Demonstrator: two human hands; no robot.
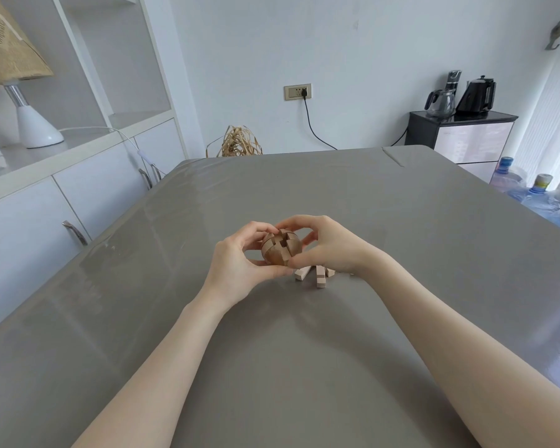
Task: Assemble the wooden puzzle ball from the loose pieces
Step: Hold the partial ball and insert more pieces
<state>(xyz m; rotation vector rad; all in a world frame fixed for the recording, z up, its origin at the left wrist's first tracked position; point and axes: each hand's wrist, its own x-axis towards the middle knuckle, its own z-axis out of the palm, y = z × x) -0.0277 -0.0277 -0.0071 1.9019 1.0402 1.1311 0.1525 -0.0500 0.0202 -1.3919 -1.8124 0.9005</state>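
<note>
Grey table (304, 367) fills the view; white wall behind, white cabinets with a lamp (17, 76) far left, kettles (459, 93) on a dark cabinet far right, water bottles (527, 189) beside it.

Your two hands meet over the middle of the table, holding the ball (280, 248) between them. It is brown, rounded, partly assembled, with a square gap showing in its near face.

Your left hand (236, 257): fingers curled round the ball's left side, thumb under its lower edge, fingertips at the top. Gripping.

Your right hand (324, 245): fingers arched over the ball's top right, thumb pinching at its lower right edge. Also gripping. Fingertips of both hands nearly touch at the top of the ball.

Whether the ball rests on the table or is held just above it: cannot tell.

Loose pieces (316, 276), pale wood bars, lie on the table just near and right of the ball, partly hidden under your right hand. Count unclear.
</note>
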